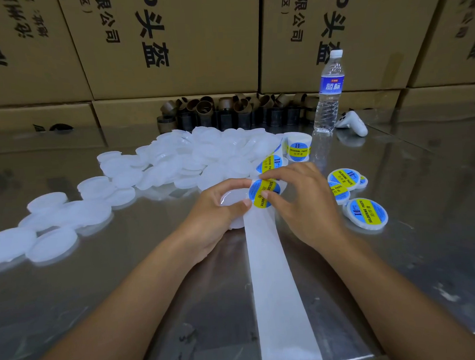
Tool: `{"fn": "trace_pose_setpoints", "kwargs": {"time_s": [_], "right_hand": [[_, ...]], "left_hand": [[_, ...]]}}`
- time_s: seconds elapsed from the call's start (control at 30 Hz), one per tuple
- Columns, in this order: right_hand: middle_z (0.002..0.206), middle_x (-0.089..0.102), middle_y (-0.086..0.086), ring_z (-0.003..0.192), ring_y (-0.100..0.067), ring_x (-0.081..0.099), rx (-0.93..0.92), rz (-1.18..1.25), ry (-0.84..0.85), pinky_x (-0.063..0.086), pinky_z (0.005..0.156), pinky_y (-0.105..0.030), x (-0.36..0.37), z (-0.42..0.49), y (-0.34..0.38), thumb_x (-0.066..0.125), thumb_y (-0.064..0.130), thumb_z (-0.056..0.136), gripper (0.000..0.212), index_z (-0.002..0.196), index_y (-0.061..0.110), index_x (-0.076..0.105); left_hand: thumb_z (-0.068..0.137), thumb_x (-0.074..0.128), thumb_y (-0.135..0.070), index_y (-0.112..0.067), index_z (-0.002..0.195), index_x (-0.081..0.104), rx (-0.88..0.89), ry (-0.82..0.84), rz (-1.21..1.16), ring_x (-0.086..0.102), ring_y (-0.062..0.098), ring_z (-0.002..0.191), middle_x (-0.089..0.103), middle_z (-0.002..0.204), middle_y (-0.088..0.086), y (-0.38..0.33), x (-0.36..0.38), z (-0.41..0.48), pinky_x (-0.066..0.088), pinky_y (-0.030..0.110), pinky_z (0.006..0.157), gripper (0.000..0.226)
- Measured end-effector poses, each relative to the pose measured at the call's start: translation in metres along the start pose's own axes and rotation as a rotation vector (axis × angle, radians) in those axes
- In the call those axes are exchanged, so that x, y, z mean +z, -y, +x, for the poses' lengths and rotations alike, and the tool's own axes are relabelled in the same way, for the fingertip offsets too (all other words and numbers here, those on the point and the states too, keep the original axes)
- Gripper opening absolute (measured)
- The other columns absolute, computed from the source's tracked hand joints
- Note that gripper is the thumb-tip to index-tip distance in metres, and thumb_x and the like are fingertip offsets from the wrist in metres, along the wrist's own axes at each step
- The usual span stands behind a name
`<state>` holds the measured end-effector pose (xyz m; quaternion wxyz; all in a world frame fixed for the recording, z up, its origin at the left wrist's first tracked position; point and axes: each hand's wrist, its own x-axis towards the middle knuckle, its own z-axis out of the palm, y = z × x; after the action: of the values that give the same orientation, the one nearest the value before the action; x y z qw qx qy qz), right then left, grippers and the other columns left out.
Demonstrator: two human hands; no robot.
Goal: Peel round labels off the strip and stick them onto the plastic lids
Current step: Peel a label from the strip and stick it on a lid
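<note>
The strip (276,287) lay lengthwise on the table (100,294), running from the near edge away towards the roll (297,147) and leaning slightly left. Near the table's middle, the left hand (213,208) curled round a bare lid (232,200), held beside the strip. The right hand (300,201) pinched a round label (264,192) between thumb and forefinger, its yellow band lying roughly along the strip. Bare lids (197,157) were heaped towards the far edge and labelled lids (367,215) lay towards the right edge.
</note>
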<state>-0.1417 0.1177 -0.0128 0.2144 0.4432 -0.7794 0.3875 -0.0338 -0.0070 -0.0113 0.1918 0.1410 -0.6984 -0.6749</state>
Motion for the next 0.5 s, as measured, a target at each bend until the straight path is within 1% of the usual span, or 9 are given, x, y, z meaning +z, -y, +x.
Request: {"fn": "trace_pose_setpoints", "kwargs": {"time_s": [0.13, 0.27, 0.4, 0.5], "right_hand": [[0.102, 0.069, 0.0, 0.101, -0.021, 0.054, 0.001, -0.008, 0.003, 0.035, 0.085, -0.024, -0.0013, 0.0, 0.0023, 0.073, 0.018, 0.08, 0.027, 0.107, 0.021, 0.071], [0.103, 0.07, -0.001, 0.103, -0.021, 0.057, 0.019, 0.0, 0.012, 0.041, 0.09, -0.032, -0.0032, -0.0001, 0.0046, 0.073, 0.018, 0.08, 0.027, 0.108, 0.02, 0.071], [0.104, 0.07, 0.001, 0.103, -0.019, 0.058, 0.031, 0.003, 0.02, 0.043, 0.093, -0.038, -0.0036, 0.0003, 0.0052, 0.073, 0.02, 0.081, 0.026, 0.107, 0.022, 0.072], [0.102, 0.07, 0.003, 0.1, -0.018, 0.058, 0.033, 0.006, 0.026, 0.043, 0.091, -0.039, -0.0031, 0.0003, 0.0051, 0.073, 0.02, 0.08, 0.024, 0.105, 0.023, 0.072]], "left_hand": [[0.092, 0.059, -0.002, -0.021, 0.104, 0.066, -0.012, -0.005, -0.015, 0.055, 0.038, 0.119, 0.061, 0.126, 0.017, -0.0011, 0.0001, -0.0005, 0.042, 0.055, 0.104, 0.024], [0.091, 0.059, -0.002, -0.021, 0.103, 0.067, -0.01, -0.006, -0.017, 0.055, 0.036, 0.119, 0.061, 0.125, 0.016, -0.002, 0.0005, -0.0013, 0.041, 0.054, 0.104, 0.024], [0.092, 0.058, -0.001, -0.02, 0.103, 0.067, -0.01, -0.002, -0.022, 0.055, 0.037, 0.119, 0.062, 0.124, 0.016, -0.0022, 0.001, -0.0015, 0.041, 0.055, 0.104, 0.025], [0.092, 0.058, 0.0, -0.02, 0.104, 0.067, -0.013, 0.0, -0.024, 0.056, 0.038, 0.118, 0.062, 0.124, 0.016, -0.0021, 0.0009, -0.0012, 0.042, 0.056, 0.103, 0.025]]}}
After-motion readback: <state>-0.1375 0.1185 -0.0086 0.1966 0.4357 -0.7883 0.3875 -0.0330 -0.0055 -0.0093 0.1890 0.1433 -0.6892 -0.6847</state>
